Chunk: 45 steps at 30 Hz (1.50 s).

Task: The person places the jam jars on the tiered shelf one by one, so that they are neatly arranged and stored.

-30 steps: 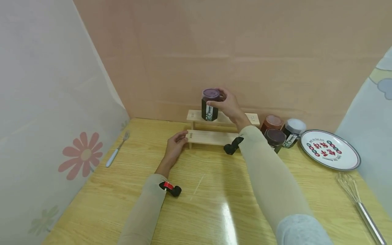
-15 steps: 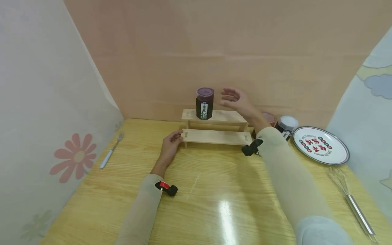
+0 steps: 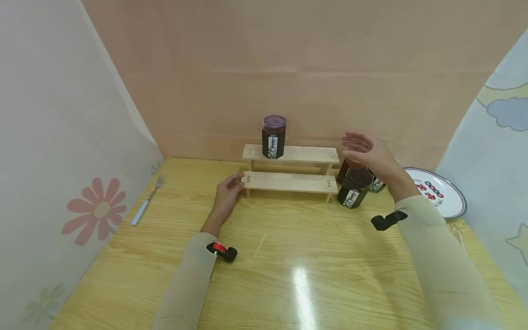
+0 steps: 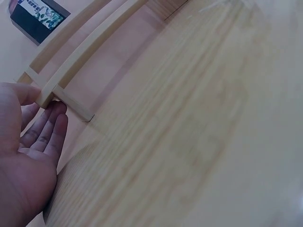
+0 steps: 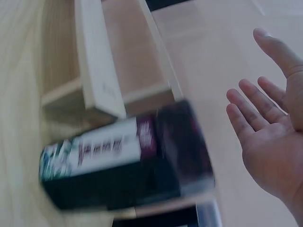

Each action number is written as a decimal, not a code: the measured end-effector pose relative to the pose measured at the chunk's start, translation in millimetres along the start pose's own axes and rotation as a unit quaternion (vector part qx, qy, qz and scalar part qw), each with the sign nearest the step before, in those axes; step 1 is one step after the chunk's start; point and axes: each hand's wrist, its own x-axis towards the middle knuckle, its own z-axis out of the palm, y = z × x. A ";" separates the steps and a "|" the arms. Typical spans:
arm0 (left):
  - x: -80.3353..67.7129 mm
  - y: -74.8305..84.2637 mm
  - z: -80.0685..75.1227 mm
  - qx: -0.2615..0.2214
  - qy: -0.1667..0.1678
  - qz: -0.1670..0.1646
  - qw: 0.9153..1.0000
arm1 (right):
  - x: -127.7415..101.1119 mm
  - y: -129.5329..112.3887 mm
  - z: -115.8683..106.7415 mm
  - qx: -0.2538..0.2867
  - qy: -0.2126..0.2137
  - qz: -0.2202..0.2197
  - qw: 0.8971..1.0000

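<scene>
A small two-tier wooden shelf (image 3: pixel 288 182) stands against the back wall. On the left part of its upper tier a purple-lidded jar (image 3: pixel 273 140) sits upright. My left hand (image 3: pixel 226 195) holds the left end of the lower tier; in the left wrist view its thumb is on the board and its fingers below. My right hand (image 3: pixel 373 158) hangs in the air with nothing in it, fingers loosely bent, above the jars at the shelf's right. A dark-lidded jar (image 3: pixel 355 188) stands in front there, a reddish jar (image 3: pixel 344 172) behind it. Another jar (image 3: pixel 377 185) is mostly hidden by the right hand.
A plate with red lettering (image 3: pixel 451 197) lies at the back right, partly behind the right forearm. The whisk (image 3: pixel 458 233) is largely covered by that sleeve. At the left of the table lies a fork (image 3: pixel 147 201). Walls border the back and both sides.
The right hand has let go of the purple-lidded jar on the upper tier and moved right, over the other jars. The left hand has stayed at the shelf's end.
</scene>
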 end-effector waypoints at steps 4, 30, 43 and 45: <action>-0.2 -0.5 -0.6 0.005 0.004 0.003 1.000 | -21.4 13.3 -11.2 0.006 0.020 -0.010 1.000; -3.5 -2.7 -3.6 0.002 0.005 -0.002 1.000 | -76.3 82.2 -1.0 -0.008 0.060 0.055 0.997; -3.6 -1.8 -2.7 -0.003 0.007 -0.004 1.000 | -71.1 94.2 10.9 0.055 0.081 0.032 0.995; -3.9 -1.9 -2.8 -0.001 0.007 -0.003 1.000 | -71.3 93.7 11.9 0.068 0.085 0.031 0.994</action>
